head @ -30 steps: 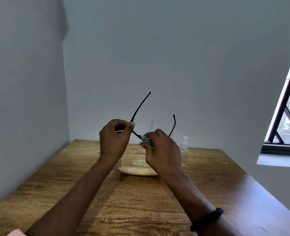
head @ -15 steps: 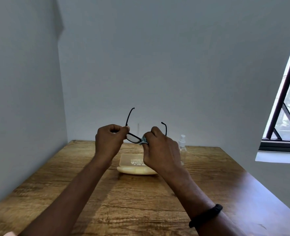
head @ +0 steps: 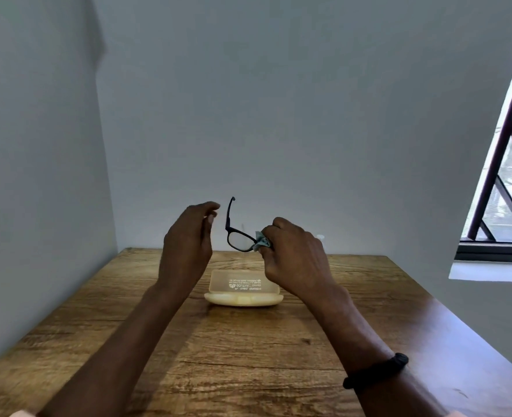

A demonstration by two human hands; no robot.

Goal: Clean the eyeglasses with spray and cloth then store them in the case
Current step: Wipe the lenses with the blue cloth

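Black-framed eyeglasses [head: 236,234] hang in the air above the table, one temple arm pointing up. My right hand [head: 293,254] pinches them through a small grey-blue cloth [head: 263,241] at the right lens, which is hidden. My left hand [head: 188,242] is just left of the frame with fingers relaxed, not touching it. Below the hands a cream glasses case [head: 242,291] lies open on the wooden table [head: 248,356]. Only the cap of the clear spray bottle [head: 320,237] shows behind my right hand.
Grey walls close the table in at the left and back. A window with dark bars [head: 501,176] is at the right, beyond the table's right edge. A black band is on my right wrist [head: 375,373].
My left hand has let go of the glasses and moved slightly left, fingers loosened. The glasses have tilted lower, held now only by my right hand with the cloth.
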